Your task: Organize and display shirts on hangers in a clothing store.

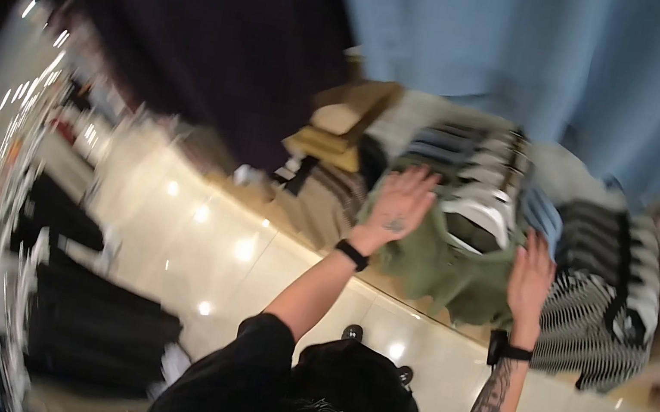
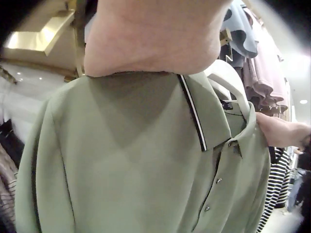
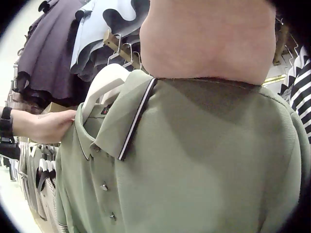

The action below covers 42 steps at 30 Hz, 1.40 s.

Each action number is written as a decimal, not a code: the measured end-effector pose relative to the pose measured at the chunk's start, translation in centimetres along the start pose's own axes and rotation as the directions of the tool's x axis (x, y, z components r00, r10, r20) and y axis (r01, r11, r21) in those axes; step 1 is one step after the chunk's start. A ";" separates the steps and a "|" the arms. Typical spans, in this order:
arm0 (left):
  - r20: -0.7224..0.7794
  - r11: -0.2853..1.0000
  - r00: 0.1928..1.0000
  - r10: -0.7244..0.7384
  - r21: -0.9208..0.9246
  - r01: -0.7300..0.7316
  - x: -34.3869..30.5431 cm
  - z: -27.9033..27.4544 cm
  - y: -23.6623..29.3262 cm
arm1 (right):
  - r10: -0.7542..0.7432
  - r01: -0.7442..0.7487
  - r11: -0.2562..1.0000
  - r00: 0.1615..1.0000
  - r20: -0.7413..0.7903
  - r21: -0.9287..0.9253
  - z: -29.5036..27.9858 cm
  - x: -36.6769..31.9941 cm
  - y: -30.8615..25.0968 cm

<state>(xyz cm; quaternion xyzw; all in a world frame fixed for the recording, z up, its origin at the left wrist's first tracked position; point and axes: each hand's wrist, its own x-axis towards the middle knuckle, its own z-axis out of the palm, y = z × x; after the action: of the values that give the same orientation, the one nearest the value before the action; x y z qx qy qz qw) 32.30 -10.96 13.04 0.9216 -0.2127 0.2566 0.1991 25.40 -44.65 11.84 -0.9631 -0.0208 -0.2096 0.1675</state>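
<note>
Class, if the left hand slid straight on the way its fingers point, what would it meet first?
Resting on the green polo shirt, the left hand would probably meet the hanging striped garments next; blur hides depth.

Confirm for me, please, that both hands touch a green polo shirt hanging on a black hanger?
Not quite: the hanger is white, not black, as the right wrist view shows. The rest holds: the left hand and the right hand both touch the green polo shirt hanging on it.
</note>
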 end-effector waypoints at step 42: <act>0.207 0.842 0.878 -0.431 -0.259 0.474 -45.6 -23.1 -15.9 | -0.406 0.185 0.841 0.837 0.368 0.508 10.6 -19.3 -36.3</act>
<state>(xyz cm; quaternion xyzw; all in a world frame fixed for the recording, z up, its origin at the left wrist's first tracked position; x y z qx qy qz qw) -4.25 26.44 1.76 0.9200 -0.0390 0.1011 0.3767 8.06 -6.31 6.21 -0.9029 -0.2608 0.0121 0.3414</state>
